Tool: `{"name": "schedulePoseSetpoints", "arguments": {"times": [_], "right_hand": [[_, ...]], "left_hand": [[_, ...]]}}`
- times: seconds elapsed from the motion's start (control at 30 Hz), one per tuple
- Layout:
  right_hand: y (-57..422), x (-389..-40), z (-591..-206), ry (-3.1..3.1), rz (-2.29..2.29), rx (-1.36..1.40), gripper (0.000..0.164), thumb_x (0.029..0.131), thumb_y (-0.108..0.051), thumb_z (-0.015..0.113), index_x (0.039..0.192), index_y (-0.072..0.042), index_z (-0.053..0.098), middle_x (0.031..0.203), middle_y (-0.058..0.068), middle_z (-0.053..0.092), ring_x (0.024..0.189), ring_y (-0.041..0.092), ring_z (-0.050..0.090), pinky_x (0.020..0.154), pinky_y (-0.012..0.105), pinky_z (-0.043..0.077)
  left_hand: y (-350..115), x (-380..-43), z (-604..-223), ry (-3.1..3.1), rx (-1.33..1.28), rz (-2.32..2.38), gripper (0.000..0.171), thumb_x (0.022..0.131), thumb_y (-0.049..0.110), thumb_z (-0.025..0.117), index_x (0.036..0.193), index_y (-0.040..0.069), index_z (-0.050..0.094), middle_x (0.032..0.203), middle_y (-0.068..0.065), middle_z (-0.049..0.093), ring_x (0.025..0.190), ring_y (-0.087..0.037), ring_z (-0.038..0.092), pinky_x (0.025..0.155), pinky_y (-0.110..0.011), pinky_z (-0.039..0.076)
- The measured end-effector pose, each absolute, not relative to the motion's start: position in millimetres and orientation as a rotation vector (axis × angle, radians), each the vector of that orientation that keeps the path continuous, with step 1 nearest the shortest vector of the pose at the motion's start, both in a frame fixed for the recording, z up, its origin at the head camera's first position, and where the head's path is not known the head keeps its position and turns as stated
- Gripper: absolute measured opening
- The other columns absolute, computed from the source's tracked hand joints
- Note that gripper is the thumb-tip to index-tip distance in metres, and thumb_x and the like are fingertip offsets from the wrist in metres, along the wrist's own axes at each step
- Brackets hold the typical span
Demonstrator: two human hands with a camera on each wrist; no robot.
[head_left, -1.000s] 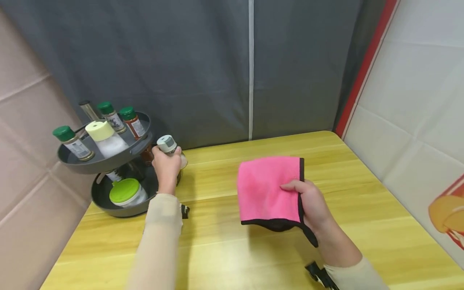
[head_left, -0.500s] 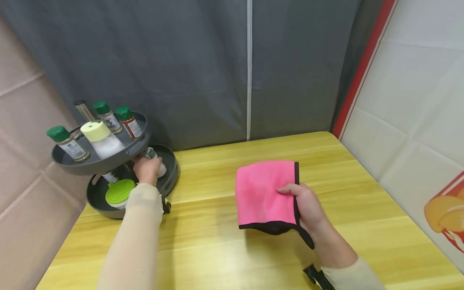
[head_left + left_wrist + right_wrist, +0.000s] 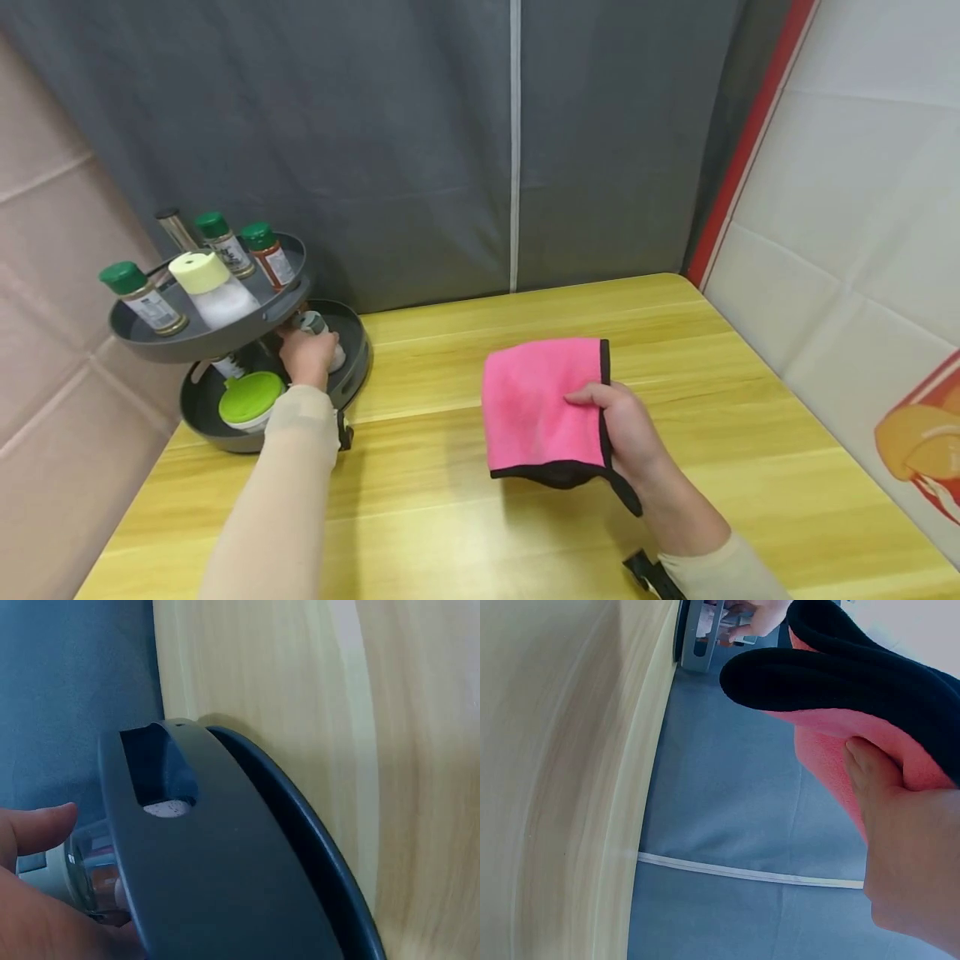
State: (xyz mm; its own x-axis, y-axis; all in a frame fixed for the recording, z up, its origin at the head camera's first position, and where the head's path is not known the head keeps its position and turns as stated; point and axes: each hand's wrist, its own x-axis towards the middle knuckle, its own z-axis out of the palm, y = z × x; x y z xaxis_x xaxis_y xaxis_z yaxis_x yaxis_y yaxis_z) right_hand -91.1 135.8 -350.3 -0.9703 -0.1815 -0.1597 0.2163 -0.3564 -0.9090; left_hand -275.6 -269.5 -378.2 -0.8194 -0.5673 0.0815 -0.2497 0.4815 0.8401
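Note:
My left hand (image 3: pixel 306 358) reaches into the lower tier of a dark grey two-tier turntable rack (image 3: pixel 358 375). It grips a clear glass seasoning jar (image 3: pixel 94 862) by its pale grey lid, thumb on one side and fingers on the other. The jar stands inside the rim at the tier's right side, its base partly hidden by the rack wall in the left wrist view. Over the table, my right hand (image 3: pixel 637 437) holds a folded pink cloth (image 3: pixel 542 404) with black edging, thumb on top and the other fingers hidden behind it.
Green-capped spice bottles (image 3: pixel 153 307) and a yellow-capped white shaker (image 3: pixel 217 292) stand on the upper tier. A green-lidded tub (image 3: pixel 250 398) sits on the lower one. Behind the yellow wooden table (image 3: pixel 450 517) hangs a grey curtain (image 3: pixel 390 150), with tiled walls at both sides.
My left hand has carried the jar leftward and down from the rack's right edge into the lower tier. The right hand with the cloth has shifted only slightly left and down.

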Motion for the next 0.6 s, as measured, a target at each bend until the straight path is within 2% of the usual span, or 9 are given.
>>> {"name": "schedulePoseSetpoints", "arguments": {"times": [0.07, 0.13, 0.23, 0.33, 0.37, 0.47, 0.6], "right_hand": [[135, -91, -350, 1.611, -2.404, 0.055, 0.028, 0.099, -0.011, 0.047, 0.124, 0.000, 0.042, 0.100, 0.009, 0.062, 0.085, 0.020, 0.069, 0.077, 0.033, 0.059], [135, -91, -350, 1.611, -2.404, 0.068, 0.028, 0.098, -0.011, 0.048, 0.124, 0.000, 0.042, 0.100, 0.009, 0.062, 0.085, 0.020, 0.069, 0.077, 0.033, 0.059], [135, -91, -350, 1.609, -2.404, 0.072, 0.028, 0.099, -0.011, 0.048, 0.124, -0.001, 0.041, 0.101, 0.009, 0.062, 0.086, 0.020, 0.069, 0.078, 0.033, 0.059], [136, -92, -350, 1.616, -2.405, 0.065, 0.027, 0.099, -0.011, 0.047, 0.123, -0.001, 0.042, 0.100, 0.009, 0.062, 0.085, 0.020, 0.069, 0.077, 0.033, 0.059], [136, -92, -350, 1.621, -2.405, 0.063, 0.026, 0.099, -0.011, 0.047, 0.122, -0.001, 0.042, 0.099, 0.008, 0.063, 0.085, 0.020, 0.069, 0.077, 0.033, 0.059], [136, -94, -349, 1.641, -2.407, 0.064, 0.024, 0.099, -0.011, 0.047, 0.120, 0.000, 0.043, 0.096, 0.008, 0.063, 0.082, 0.019, 0.069, 0.075, 0.032, 0.059], [137, -96, -347, 1.654, -2.400, 0.073, 0.023, 0.099, -0.012, 0.047, 0.118, 0.000, 0.044, 0.094, 0.007, 0.063, 0.080, 0.018, 0.069, 0.073, 0.031, 0.059]], "left_hand": [[-269, -275, -377, -2.397, 0.674, -1.217, 0.087, 0.089, 0.021, 0.064, 0.156, -0.003, 0.014, 0.148, -0.031, 0.042, 0.140, -0.048, 0.035, 0.119, -0.051, 0.027], [-266, -274, -374, -2.408, 0.643, -1.179, 0.084, 0.088, 0.019, 0.059, 0.155, -0.005, 0.014, 0.151, -0.032, 0.034, 0.142, -0.050, 0.025, 0.121, -0.053, 0.018], [-259, -269, -366, -2.452, 0.581, -1.114, 0.084, 0.086, 0.018, 0.052, 0.155, -0.009, 0.013, 0.158, -0.034, 0.009, 0.147, -0.051, 0.000, 0.121, -0.060, 0.001], [-245, -262, -355, -2.505, 0.508, -1.061, 0.089, 0.090, 0.023, 0.054, 0.159, -0.005, 0.004, 0.161, -0.032, -0.011, 0.147, -0.049, -0.018, 0.118, -0.063, -0.007], [-239, -260, -352, -2.536, 0.479, -1.026, 0.090, 0.092, 0.026, 0.054, 0.159, -0.004, 0.002, 0.161, -0.033, -0.013, 0.147, -0.049, -0.020, 0.117, -0.065, -0.008], [-220, -249, -340, -2.584, 0.387, -0.974, 0.091, 0.096, 0.034, 0.058, 0.161, 0.003, 0.002, 0.162, -0.032, -0.006, 0.149, -0.049, -0.014, 0.118, -0.066, 0.001], [-193, -230, -327, -2.650, 0.230, -0.994, 0.082, 0.098, 0.036, 0.060, 0.160, 0.007, 0.014, 0.164, -0.025, -0.008, 0.151, -0.041, -0.015, 0.117, -0.065, 0.016]]}}
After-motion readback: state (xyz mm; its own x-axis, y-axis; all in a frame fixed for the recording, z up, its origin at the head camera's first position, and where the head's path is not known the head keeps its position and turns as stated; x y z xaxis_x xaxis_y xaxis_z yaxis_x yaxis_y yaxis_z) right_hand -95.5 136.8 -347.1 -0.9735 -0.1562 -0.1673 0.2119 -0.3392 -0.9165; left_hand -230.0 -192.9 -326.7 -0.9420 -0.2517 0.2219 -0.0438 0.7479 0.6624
